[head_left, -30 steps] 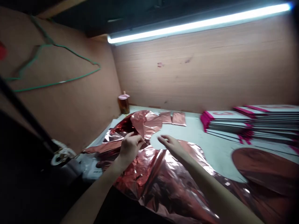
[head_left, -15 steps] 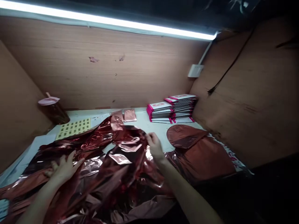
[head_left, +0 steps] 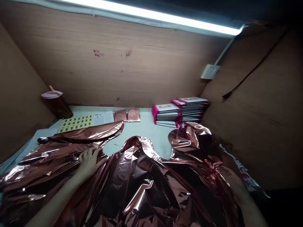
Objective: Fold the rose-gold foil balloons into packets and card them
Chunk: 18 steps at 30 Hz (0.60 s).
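Note:
A wide sheet of shiny rose-gold foil balloon [head_left: 139, 176], uninflated, with rounded lobes and curved notches, lies spread across the table. My left hand [head_left: 89, 162] rests on it left of centre, fingers spread flat over the creased foil beside a notch. At the right, my right hand [head_left: 233, 183] grips the foil, and creases converge toward its fingertips. Its fingers are partly dim and blurred. The foil's near part runs out of the bottom of the view.
Behind the foil stand stacked pink-edged white packets [head_left: 178, 110]. Two small flat rose-gold packs [head_left: 133, 115], a yellow label sheet [head_left: 77, 123] and a printed paper [head_left: 103, 118] lie at the back. A lidded cup [head_left: 56, 105] stands at left. Wooden panels [head_left: 132, 78] enclose the table.
My right hand has moved right, drawing the foil out over the brown pile there. My left hand has shifted right and up. The bunched foil now lies flatter, with its outline showing.

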Each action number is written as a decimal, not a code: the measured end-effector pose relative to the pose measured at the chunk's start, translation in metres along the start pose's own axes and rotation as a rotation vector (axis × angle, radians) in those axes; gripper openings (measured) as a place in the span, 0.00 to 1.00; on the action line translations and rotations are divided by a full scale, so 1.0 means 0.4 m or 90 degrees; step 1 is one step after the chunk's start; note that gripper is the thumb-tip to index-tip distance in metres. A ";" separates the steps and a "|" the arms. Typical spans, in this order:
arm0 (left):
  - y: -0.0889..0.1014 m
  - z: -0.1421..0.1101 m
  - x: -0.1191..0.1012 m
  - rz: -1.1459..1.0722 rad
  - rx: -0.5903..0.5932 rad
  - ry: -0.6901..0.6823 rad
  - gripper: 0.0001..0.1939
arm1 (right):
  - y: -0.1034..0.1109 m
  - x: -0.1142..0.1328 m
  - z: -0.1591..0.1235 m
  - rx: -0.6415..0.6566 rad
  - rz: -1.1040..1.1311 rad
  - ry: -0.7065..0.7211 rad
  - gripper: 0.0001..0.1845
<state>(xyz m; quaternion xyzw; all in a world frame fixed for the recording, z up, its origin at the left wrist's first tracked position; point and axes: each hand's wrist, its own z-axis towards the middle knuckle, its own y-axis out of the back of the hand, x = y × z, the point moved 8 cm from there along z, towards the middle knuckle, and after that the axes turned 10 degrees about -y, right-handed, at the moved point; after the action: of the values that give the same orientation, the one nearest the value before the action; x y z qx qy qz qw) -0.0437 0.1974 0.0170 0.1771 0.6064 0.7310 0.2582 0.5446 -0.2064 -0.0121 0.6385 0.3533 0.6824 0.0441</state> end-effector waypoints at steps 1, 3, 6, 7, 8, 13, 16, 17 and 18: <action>-0.011 0.009 -0.007 0.000 0.015 0.012 0.22 | -0.024 -0.006 0.018 -0.001 -0.020 -0.002 0.26; -0.026 0.026 -0.006 -0.003 0.036 0.018 0.16 | -0.069 -0.003 0.065 -0.015 -0.068 0.002 0.23; -0.025 0.041 0.027 0.001 0.031 0.031 0.14 | -0.137 0.037 0.144 -0.005 -0.073 0.031 0.22; -0.021 0.042 0.044 0.004 0.022 0.046 0.13 | -0.162 0.057 0.168 0.003 -0.067 0.045 0.22; -0.015 0.042 0.063 0.006 0.013 0.064 0.13 | -0.189 0.081 0.190 0.012 -0.060 0.062 0.22; 0.037 0.052 0.155 0.001 -0.019 0.141 0.12 | -0.361 0.214 0.257 0.045 -0.035 0.141 0.23; 0.087 0.070 0.164 -0.001 -0.044 0.184 0.13 | -0.457 0.277 0.267 0.069 -0.038 0.171 0.25; 0.102 0.073 0.145 -0.004 -0.056 0.190 0.15 | -0.474 0.292 0.270 0.074 -0.043 0.176 0.25; 0.112 0.071 0.112 -0.013 -0.065 0.185 0.17 | -0.480 0.303 0.275 0.076 -0.049 0.178 0.24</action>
<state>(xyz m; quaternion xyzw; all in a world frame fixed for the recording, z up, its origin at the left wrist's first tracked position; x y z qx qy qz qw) -0.0706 0.2407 0.0640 0.0498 0.6012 0.7761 0.1838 0.5467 0.0459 -0.0207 0.5244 0.4202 0.7404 -0.0173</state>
